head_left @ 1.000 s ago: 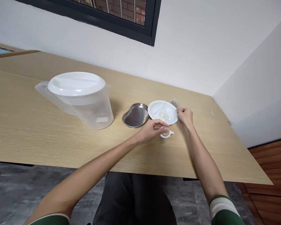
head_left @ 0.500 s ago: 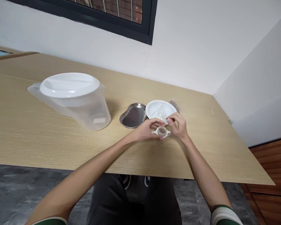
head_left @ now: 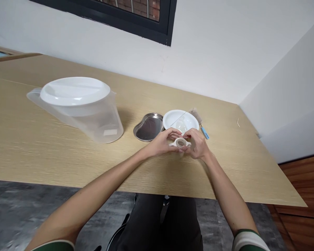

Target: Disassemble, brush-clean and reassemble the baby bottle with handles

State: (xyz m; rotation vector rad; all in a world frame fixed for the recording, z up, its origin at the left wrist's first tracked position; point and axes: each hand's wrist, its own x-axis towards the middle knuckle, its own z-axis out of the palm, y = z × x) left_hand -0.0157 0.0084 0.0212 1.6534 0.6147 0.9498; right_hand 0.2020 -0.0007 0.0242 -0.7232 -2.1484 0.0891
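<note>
My left hand (head_left: pixel 161 143) and my right hand (head_left: pixel 198 144) meet over the wooden table (head_left: pixel 42 153), both closed around a small white ring-shaped plastic part with side handles (head_left: pixel 180 142). The left fingers grip its left side, the right fingers its right side. Just behind the hands sits a white bowl (head_left: pixel 172 118) holding clear plastic pieces and a thin stick laid across its rim. A small brush with a blue handle (head_left: pixel 204 132) lies to the right of the bowl.
A heart-shaped steel dish (head_left: pixel 148 128) lies left of the bowl. A large clear plastic pitcher with a white lid (head_left: pixel 75 104) stands at the left. White walls run along the table's back and right. A small pale scrap (head_left: pixel 237 122) lies near the right wall.
My right hand left the bowl's rim and came to the white ring part. Both hands now hold it together, lifted slightly nearer the bowl. The blue-handled brush has come into view.
</note>
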